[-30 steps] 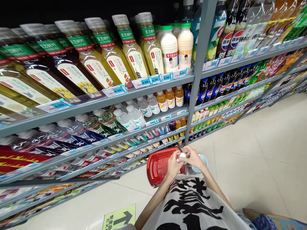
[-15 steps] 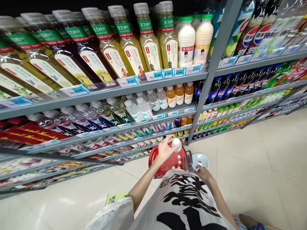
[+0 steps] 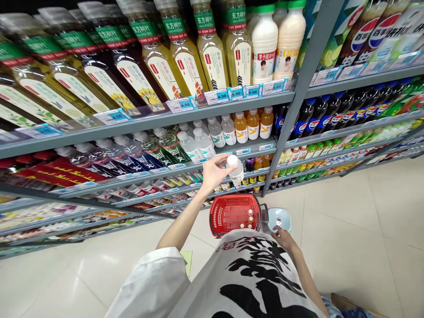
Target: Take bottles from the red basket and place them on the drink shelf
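My left hand (image 3: 213, 172) is closed around the upper part of a clear drink bottle (image 3: 236, 173) with a white cap and a pale label. It holds the bottle, slightly tilted, in front of the shelves and above a red shopping basket (image 3: 217, 216). Inside the basket, several small bottles (image 3: 251, 219) with light caps stand at the right side. Low by my shirt, my right hand (image 3: 285, 240) has its fingers curled at the near edge of a light blue basin-like piece (image 3: 281, 217). What those fingers grip is hidden.
Shelves (image 3: 149, 120) of drinks run across the front, with tea bottles (image 3: 185, 66) on top and vitamin drinks (image 3: 241, 128) below. A grey upright (image 3: 296, 95) divides the bays. Cola bottles (image 3: 308, 117) stand to the right. A cardboard box (image 3: 347, 304) sits behind at lower right.
My left hand has lifted the bottle from over the basket up and slightly left, toward the middle shelves. My right hand stays low by the light blue piece. The view has shifted a little.
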Available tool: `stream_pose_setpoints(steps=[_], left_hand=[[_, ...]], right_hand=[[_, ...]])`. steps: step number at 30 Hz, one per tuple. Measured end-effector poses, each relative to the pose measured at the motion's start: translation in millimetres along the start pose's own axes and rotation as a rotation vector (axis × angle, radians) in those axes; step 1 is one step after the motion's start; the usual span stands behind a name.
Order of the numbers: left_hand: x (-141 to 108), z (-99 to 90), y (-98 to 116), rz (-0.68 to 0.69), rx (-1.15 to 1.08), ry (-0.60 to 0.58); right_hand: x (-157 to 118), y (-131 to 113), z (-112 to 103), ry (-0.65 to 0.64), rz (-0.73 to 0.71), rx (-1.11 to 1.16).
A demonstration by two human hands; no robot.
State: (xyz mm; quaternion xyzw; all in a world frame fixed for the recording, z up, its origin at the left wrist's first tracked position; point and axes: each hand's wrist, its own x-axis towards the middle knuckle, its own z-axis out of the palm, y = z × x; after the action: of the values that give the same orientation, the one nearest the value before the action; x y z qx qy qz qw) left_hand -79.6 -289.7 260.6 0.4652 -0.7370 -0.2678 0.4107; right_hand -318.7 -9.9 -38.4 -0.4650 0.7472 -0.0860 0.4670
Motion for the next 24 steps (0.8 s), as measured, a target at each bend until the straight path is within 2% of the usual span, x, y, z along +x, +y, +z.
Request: stream_pose_setpoints(steps=[3,6,10,17,24], left_hand=[[18,-13.0,13,-0.03,-0.031,0.017],[37,-23.1,24,0.006,-0.05,0.06],[61,-31.2,30,0.019,-0.076,0.114],[94,-33.5,21,0.027,-0.072,0.195],[110,-25.8,4,-0.001,-0.028,0.23]], right_hand=[[3,5,2,-0.007,-0.017,-0.008],[6,8,3,-0.021,-0.032,-0.019],[7,7,0,-0.024,-0.039,-0.031],[7,4,-2,-0.04,-0.05,0.025],[15,11,2,0.017,-0.056,0.113]])
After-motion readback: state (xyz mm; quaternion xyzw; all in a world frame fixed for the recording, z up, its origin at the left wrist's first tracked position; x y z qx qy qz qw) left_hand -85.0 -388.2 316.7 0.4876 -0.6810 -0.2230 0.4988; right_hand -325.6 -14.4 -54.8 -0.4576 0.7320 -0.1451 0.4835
